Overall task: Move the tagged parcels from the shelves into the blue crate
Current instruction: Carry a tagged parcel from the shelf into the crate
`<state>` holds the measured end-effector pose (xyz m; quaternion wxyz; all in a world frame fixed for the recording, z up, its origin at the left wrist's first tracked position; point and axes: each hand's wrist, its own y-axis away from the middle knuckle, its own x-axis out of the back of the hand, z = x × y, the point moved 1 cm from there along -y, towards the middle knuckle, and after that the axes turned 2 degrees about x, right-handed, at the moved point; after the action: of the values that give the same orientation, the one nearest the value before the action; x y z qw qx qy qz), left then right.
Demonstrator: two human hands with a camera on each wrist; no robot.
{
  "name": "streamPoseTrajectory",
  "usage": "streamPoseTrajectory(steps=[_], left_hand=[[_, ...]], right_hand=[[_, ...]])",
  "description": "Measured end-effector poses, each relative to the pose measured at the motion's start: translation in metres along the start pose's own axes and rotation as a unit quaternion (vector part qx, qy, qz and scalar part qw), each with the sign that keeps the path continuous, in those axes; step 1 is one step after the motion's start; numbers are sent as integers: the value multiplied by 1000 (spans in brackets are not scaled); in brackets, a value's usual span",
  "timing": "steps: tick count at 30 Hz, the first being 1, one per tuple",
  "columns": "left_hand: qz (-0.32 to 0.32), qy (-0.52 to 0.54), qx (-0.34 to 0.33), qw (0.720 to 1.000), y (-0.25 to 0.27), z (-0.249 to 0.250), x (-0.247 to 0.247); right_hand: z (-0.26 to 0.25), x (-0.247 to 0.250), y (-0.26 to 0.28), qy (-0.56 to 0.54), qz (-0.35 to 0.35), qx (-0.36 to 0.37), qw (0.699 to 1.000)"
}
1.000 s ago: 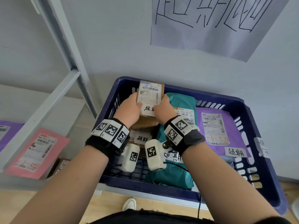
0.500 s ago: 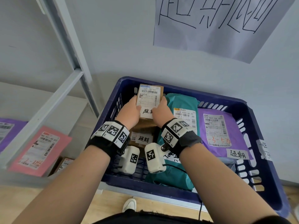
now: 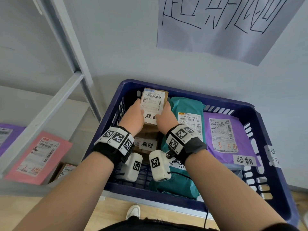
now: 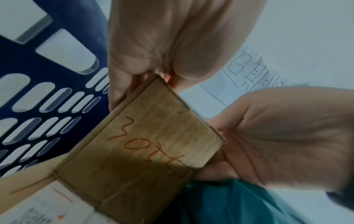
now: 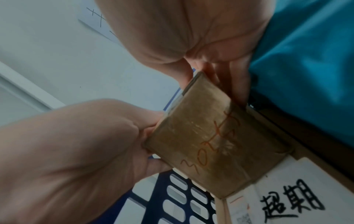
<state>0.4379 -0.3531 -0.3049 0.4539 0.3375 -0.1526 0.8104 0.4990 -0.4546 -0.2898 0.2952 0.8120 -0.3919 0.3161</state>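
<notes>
A small cardboard box (image 3: 154, 101) with a white shipping label and a handwritten tag is held over the far left part of the blue crate (image 3: 188, 90). My left hand (image 3: 133, 116) grips its left side and my right hand (image 3: 165, 118) grips its right side. The wrist views show the box's end face (image 4: 153, 144) (image 5: 208, 139) with orange writing, my left hand (image 4: 153, 50) and right hand (image 5: 191, 34) pinching its edges. Under it in the crate lies another tagged cardboard box (image 3: 146, 144), beside a teal parcel (image 3: 186, 110) and a purple parcel (image 3: 223, 137).
A grey metal shelf frame (image 3: 50, 107) stands left of the crate. On the shelf lie a pink parcel (image 3: 40, 157), a purple parcel (image 3: 6, 135) and a small brown box (image 3: 65, 170). A handwritten paper sign (image 3: 230, 22) hangs on the wall above. My shoe (image 3: 133, 211) shows on the wooden floor.
Both hands have lowered the small box slightly toward the crate's far left corner, over the other cardboard box. The grip is unchanged.
</notes>
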Motion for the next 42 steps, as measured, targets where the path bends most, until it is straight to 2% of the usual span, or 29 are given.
streamPoseTrajectory(steps=[1,4,10,17,23,28,31,37,42], left_hand=[[-2,0,-3,1000,1,1,-1],[-3,-8,-12,1000,1,0,-1],[-3,-18,-5,1000,-4,2,9],[23,-32,-24,999,-4,4,21],[61,-65,-64,994,1,11,33],[100,-137,-125,978,10,23,51],[110,-167,-135,970,13,25,59],[97,-178,-141,969,16,19,68],[113,-241,-169,949,22,23,79]], right_hand=[[1,0,-2,-45,5,-14,999],[0,-1,-3,-82,15,-29,996],[-1,0,-9,-100,29,-27,994],[-9,2,-10,-157,80,25,984],[-18,16,2,-67,84,75,991],[-26,21,10,-2,103,116,988],[-33,21,14,24,104,130,986],[-40,17,21,34,109,128,985],[-47,15,25,47,118,124,984]])
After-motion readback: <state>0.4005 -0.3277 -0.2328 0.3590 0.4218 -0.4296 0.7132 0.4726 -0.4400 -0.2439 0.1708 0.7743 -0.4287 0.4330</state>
